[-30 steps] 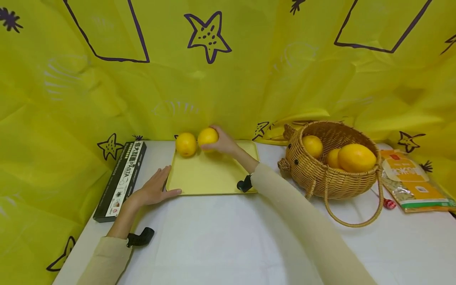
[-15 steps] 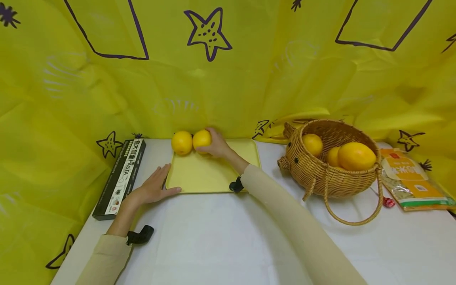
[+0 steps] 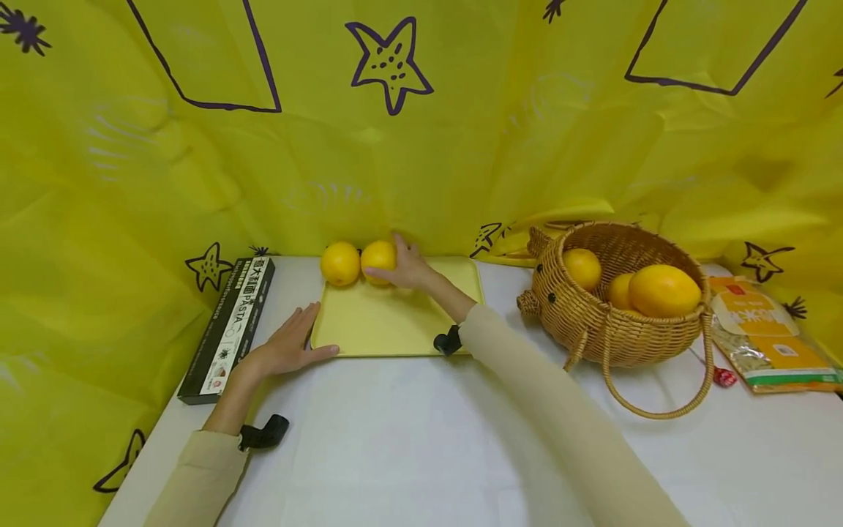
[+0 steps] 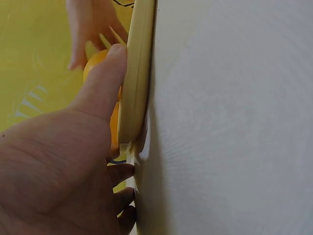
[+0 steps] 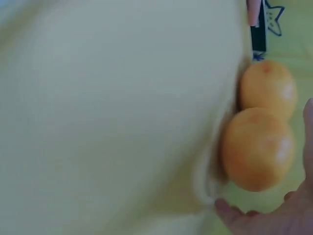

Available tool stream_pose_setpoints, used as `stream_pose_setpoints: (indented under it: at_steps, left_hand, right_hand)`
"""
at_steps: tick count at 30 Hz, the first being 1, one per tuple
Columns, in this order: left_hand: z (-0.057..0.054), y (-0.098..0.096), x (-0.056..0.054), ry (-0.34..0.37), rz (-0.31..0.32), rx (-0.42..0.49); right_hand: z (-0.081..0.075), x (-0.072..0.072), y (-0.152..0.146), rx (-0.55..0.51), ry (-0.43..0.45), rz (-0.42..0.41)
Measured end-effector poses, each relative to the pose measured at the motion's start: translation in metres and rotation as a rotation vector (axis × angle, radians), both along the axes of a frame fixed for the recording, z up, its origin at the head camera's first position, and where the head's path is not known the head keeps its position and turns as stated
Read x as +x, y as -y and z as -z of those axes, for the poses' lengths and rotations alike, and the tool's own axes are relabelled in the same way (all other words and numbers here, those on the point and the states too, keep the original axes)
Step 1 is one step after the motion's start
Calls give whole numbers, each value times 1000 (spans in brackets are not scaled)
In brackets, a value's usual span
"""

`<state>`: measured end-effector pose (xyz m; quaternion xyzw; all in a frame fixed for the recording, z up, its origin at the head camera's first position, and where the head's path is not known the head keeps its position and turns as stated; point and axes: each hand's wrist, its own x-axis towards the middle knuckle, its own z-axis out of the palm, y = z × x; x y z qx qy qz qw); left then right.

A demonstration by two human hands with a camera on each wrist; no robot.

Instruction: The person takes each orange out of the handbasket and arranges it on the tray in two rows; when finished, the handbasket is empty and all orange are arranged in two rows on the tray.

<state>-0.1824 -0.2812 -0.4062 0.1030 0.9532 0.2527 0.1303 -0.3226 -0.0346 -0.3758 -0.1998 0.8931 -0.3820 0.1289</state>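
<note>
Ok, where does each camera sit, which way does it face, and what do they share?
Head: on the head, facing forward and down at the tray, two oranges and basket; left hand, right hand and both sleeves show.
Left wrist: on that wrist, facing past its hand toward the tray's edge; left hand large at lower left, right hand at top.
Right wrist: on that wrist, facing the tray and oranges; right hand at lower right, a fingertip at top.
Head and right wrist share the tray and both oranges.

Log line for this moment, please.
left hand: at tray, near-left corner | right hand: at right orange | left orange: beside it, far tray edge | basket: three fruits
</note>
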Motion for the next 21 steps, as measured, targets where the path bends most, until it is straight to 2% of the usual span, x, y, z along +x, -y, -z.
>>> stream_pose_setpoints:
  at_steps: [3, 6, 8, 12, 15, 18, 21]
  left_hand:
    - [-2, -1, 0, 4, -5, 3]
    - [-2, 0, -1, 0, -6, 14]
    - [-1, -1, -2, -6, 1, 10]
    - [4, -3, -2, -9, 8, 15]
    - [5, -5, 0, -4, 9, 22]
    - [5, -5, 1, -3, 7, 29]
    - [4, -4, 0, -8, 7, 32]
  right_hand:
    - [-16, 15, -19, 24, -51, -37]
    - [-28, 44, -44, -32, -127, -95]
    - [-31, 72, -65, -84, -167, -131]
    - [-25, 134, -117, -124, -237, -174]
    - [-25, 171, -157, -116, -292, -154]
    - [-33, 192, -190, -134, -343, -88]
    - [-43, 198, -214, -171, -362, -24]
